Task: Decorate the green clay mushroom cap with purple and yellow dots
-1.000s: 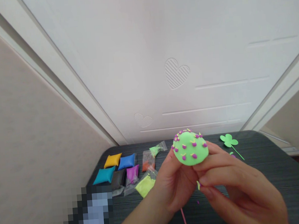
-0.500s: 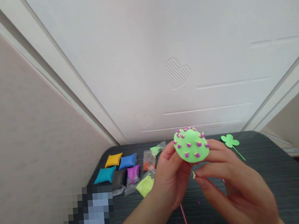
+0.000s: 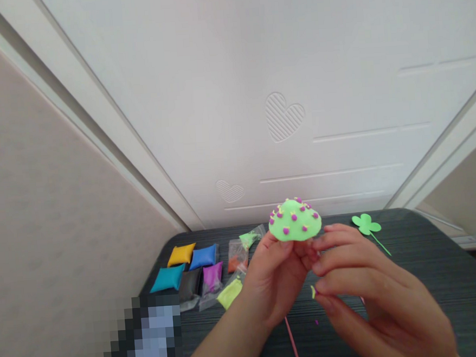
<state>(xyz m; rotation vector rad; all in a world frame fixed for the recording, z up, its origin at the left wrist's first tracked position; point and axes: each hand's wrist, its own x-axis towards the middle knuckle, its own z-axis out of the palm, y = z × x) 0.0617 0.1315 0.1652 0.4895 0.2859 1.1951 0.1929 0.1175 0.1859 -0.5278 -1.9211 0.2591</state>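
A light green clay dome (image 3: 298,233), shaped like a mushroom cap and dotted with small purple balls with yellow strips, is held up by my left hand (image 3: 280,279). Those fingers grip it from below; its underside is hidden. Just right of it, my right hand (image 3: 376,294) pinches a tiny purple and yellow clay piece (image 3: 313,292) between thumb and forefinger. The other right fingers are curled near the dome's lower right edge. A pink stick (image 3: 292,342) shows beneath my left wrist, and a purple crumb (image 3: 316,322) lies on the dark table (image 3: 424,274).
At the left lie several clay packets: yellow (image 3: 182,255), blue (image 3: 203,257), teal (image 3: 167,278), black (image 3: 189,284), purple (image 3: 212,276) and lime (image 3: 230,294). A green four-leaf clover (image 3: 365,224) on a stem lies back right. The white panel (image 3: 234,119) stands behind the table.
The dome has shifted slightly left and up, and has turned so its dots face differently. My right hand has moved a little right and down with the clay piece.
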